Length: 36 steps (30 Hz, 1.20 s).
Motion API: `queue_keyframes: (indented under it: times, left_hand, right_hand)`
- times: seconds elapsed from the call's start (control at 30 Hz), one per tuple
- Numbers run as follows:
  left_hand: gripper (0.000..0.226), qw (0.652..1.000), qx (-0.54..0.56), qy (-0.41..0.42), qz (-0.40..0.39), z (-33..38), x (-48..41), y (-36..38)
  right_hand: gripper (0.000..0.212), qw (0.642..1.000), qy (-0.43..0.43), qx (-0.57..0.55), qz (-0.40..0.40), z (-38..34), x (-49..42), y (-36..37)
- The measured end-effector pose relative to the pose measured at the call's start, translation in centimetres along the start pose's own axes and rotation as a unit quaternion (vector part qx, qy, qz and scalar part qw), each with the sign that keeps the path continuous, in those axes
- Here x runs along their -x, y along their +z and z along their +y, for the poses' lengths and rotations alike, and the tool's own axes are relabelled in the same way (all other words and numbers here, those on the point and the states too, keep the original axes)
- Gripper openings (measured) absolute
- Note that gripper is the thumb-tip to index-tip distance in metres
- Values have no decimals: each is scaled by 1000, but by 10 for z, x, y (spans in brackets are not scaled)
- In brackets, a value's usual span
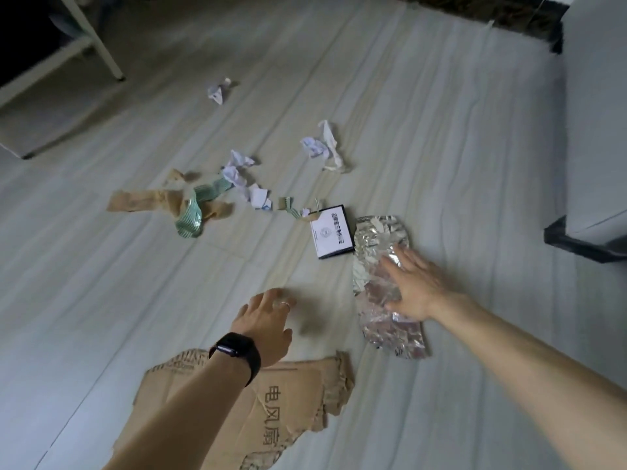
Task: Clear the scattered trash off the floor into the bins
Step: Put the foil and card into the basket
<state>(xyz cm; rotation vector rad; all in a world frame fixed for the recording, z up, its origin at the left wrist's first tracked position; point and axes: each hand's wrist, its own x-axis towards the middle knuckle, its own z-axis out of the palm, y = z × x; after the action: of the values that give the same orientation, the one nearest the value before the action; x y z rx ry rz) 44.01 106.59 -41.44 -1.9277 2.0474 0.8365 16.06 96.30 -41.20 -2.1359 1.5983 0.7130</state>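
On the pale floor (441, 130), the foil sheet (376, 239) lies beneath the right hand (415, 286), whose fingers are spread and grip nothing. The left hand (266, 322), relaxed and empty, is at its 9 o'clock, with torn cardboard (298, 395) at 6 o'clock.

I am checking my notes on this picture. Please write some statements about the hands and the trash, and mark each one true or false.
1. The right hand is spread open over the foil sheet. True.
2. The left hand grips the torn cardboard. False: it holds nothing, and the cardboard lies under the forearm.
3. The white booklet lies beside the foil sheet. True.
4. The crumpled papers are already in a bin. False: they lie on the floor, and no bin is in view.
5. The black watch is on the right wrist. False: it is on the left wrist.
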Motion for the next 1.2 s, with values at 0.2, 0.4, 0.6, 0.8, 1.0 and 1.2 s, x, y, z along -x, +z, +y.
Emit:
queue_keyframes:
  times: [0.2,0.4,0.6,0.8,1.0,1.2]
  left_hand:
    - [62,995,-2,42,93,22,-85,-53]
    - [76,993,-75,64,58,41,-154,-60]
    - [81,994,49,33,88,35,-143,-42]
    - [48,961,266,-62,49,-8,-96,-37]
    - [22,942,319,-92,45,-50,-53,-37]
    - [29,925,329,-178,67,-113,-19,-47]
  right_hand:
    - [98,998,-51,38,5,17,-9,12]
    - [30,987,-104,49,113,12,-8,34]
    - [28,981,-9,-98,168,24,-16,-10]
    - [16,965,-24,-178,191,3,-54,-81]
    - [17,972,-118,-112,167,-66,-101,-124]
    - [19,971,-184,-61,-139,-155,-139,-148]
